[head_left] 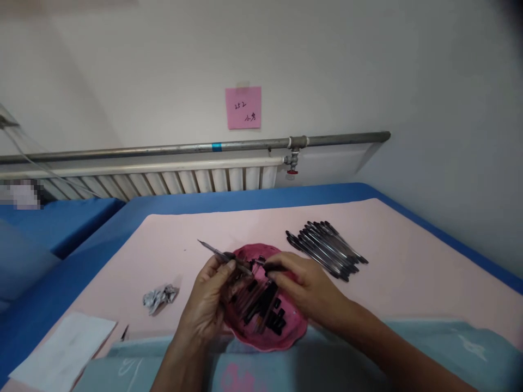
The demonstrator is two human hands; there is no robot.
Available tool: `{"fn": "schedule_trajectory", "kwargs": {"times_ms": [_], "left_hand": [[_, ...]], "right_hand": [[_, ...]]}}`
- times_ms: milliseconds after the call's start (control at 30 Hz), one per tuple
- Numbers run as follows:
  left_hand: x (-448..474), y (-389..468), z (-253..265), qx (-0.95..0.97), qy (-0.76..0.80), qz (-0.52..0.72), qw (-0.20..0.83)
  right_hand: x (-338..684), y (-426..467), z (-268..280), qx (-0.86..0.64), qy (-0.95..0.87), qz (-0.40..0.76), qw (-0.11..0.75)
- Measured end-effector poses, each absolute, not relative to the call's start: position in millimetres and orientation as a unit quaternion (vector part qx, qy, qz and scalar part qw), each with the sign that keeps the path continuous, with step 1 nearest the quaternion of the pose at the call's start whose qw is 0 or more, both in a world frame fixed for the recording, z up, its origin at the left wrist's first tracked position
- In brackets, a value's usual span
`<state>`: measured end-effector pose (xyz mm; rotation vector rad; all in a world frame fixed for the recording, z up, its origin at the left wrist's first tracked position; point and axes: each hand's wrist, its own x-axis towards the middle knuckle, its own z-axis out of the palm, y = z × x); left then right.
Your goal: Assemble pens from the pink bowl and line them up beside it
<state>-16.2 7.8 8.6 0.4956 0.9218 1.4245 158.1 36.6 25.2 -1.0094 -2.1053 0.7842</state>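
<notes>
My left hand [208, 294] is closed around a slim pen [216, 251], whose pointed tip sticks out up and to the left. My right hand [304, 277] pinches a small black pen part [270, 267] between thumb and fingertips, close to the pen's other end; its exact kind is hard to see. Both hands are over the rim of a pink scalloped dish [292, 340]. Inside the dish lie clear pen barrels [248, 299] and several short black caps [278, 321], partly hidden by my fingers.
Right of the dish, black pens [327, 247] lie side by side on the pink table cover [408, 261]. To the left are crumpled paper [160, 298], a white sheet [63, 348] and a small dark piece [125, 332]. A blue-green cloth [441, 348] spans the near edge; a radiator [204, 178] stands behind.
</notes>
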Motion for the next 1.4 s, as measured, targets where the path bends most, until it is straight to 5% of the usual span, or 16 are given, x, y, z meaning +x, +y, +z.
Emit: {"fn": "schedule_trajectory", "kwargs": {"times_ms": [167, 367, 967, 1400], "left_hand": [[-11, 6, 8, 0.205, 0.391, 0.629, 0.64], [-7, 4, 9, 0.176, 0.387, 0.645, 0.635], [5, 5, 1, 0.141, 0.405, 0.657, 0.62], [4, 2, -3, 0.187, 0.403, 0.648, 0.618]], "right_hand": [[143, 32, 6, -0.41, -0.591, 0.531, 0.448], [137, 30, -5, -0.395, -0.56, 0.565, 0.461], [152, 31, -5, -0.266, -0.852, 0.121, 0.434], [152, 28, -3, -0.302, -0.869, 0.154, 0.359]]}}
